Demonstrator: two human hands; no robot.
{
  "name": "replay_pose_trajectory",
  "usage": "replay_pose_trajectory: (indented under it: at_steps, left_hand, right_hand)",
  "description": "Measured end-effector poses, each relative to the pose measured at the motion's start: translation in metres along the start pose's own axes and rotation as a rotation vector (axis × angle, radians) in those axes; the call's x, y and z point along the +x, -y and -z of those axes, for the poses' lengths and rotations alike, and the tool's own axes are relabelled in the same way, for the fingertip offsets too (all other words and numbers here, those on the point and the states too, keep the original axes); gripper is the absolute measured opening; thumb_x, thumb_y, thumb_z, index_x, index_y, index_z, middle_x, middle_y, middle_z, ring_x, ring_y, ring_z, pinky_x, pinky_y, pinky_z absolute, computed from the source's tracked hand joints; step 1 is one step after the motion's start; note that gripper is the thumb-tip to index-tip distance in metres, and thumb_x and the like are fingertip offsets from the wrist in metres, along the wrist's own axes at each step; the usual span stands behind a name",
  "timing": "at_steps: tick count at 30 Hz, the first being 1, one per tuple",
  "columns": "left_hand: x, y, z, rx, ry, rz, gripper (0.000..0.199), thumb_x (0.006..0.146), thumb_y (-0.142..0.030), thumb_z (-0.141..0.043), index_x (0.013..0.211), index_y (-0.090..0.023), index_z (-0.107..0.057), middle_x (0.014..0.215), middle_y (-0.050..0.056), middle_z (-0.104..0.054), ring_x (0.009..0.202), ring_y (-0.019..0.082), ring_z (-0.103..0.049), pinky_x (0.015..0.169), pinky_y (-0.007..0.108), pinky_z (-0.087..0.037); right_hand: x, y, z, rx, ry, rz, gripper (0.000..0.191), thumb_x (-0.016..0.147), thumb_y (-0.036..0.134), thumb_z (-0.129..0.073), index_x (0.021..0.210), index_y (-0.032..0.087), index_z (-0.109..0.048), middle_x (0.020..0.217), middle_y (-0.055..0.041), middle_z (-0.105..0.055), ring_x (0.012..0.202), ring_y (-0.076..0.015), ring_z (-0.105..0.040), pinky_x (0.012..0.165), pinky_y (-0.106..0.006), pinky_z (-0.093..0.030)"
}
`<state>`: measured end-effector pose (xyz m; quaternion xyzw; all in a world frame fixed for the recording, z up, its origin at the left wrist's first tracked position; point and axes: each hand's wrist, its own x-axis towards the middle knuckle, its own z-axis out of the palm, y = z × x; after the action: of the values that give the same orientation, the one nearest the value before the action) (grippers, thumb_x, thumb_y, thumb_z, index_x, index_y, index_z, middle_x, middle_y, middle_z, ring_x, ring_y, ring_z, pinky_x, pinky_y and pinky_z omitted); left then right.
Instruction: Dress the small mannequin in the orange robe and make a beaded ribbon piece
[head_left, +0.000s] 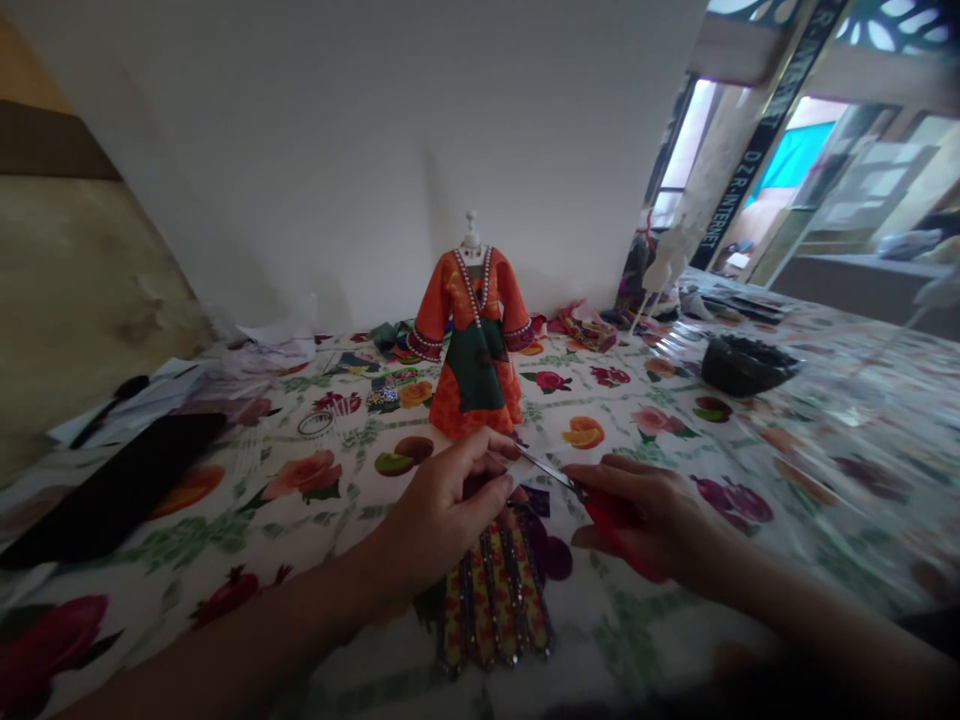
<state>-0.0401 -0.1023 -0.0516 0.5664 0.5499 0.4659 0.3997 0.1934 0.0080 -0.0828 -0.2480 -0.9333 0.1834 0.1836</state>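
In the head view my right hand point(637, 505) is closed round the red handles of a pair of scissors point(559, 472), whose blades point left. The blade tips reach a small whitish piece point(523, 468), too blurred to tell if paper or cloth. Thumb and fingers of my left hand point(465, 485) pinch this piece. Below that hand lies a patterned doll garment piece point(495, 600), yellow, red and purple strips edged with shiny beads. Just beyond my hands a small mannequin stand point(471, 230) wears an orange and green doll dress point(480, 340) with beaded trim.
A fruit-patterned cloth point(300, 520) covers the table. At left are a long black object point(120, 485) and loose papers point(150, 390). A black bowl point(750, 362) stands at right, with bare mannequin stands point(664, 262) behind it. Fabric scraps point(585, 325) lie along the wall point(337, 150).
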Motion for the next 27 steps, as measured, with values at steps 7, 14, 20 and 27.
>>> replay_pose_trajectory:
  at_steps: [7,14,20,27]
  left_hand:
    - [0.001,0.0,0.0,0.017,0.019,0.01,0.017,0.092,-0.029,-0.053,0.106,-0.02,-0.056,0.086,0.002,-0.062,0.073,0.015,-0.062,0.069,0.028,-0.049]
    - [0.002,0.0,0.002,0.057,0.023,0.0,0.017,0.09,-0.027,-0.054,0.106,-0.02,-0.058,0.089,0.004,-0.065,0.078,0.017,-0.064,0.073,0.031,-0.05]
    - [0.001,-0.003,0.003,0.019,0.053,-0.017,0.017,0.092,-0.025,-0.054,0.107,-0.018,-0.057,0.09,0.004,-0.064,0.076,0.016,-0.064,0.067,0.028,-0.052]
    - [0.006,-0.026,0.014,-0.134,0.018,-0.056,0.017,0.089,-0.024,-0.058,0.104,-0.016,-0.056,0.081,0.002,-0.067,0.06,0.01,-0.063,0.061,0.025,-0.053]
  right_hand:
    - [-0.003,-0.005,0.002,-0.06,-0.001,0.038,0.054,0.088,0.052,-0.065,0.138,0.03,-0.059,0.093,-0.0049,-0.067,0.071,-0.0177,-0.066,0.064,-0.031,-0.053]
    - [-0.003,-0.002,0.003,-0.052,-0.006,0.051,0.05,0.091,0.049,-0.063,0.137,0.03,-0.06,0.094,-0.005,-0.068,0.071,-0.0174,-0.067,0.064,-0.03,-0.053]
    - [-0.001,-0.003,0.006,-0.089,-0.067,0.048,0.052,0.09,0.052,-0.064,0.137,0.032,-0.06,0.099,-0.0062,-0.069,0.075,-0.0195,-0.068,0.065,-0.031,-0.054]
    - [-0.004,-0.015,0.019,-0.125,-0.167,0.017,0.057,0.089,0.056,-0.061,0.139,0.03,-0.058,0.091,-0.0077,-0.067,0.072,-0.022,-0.062,0.064,-0.036,-0.051]
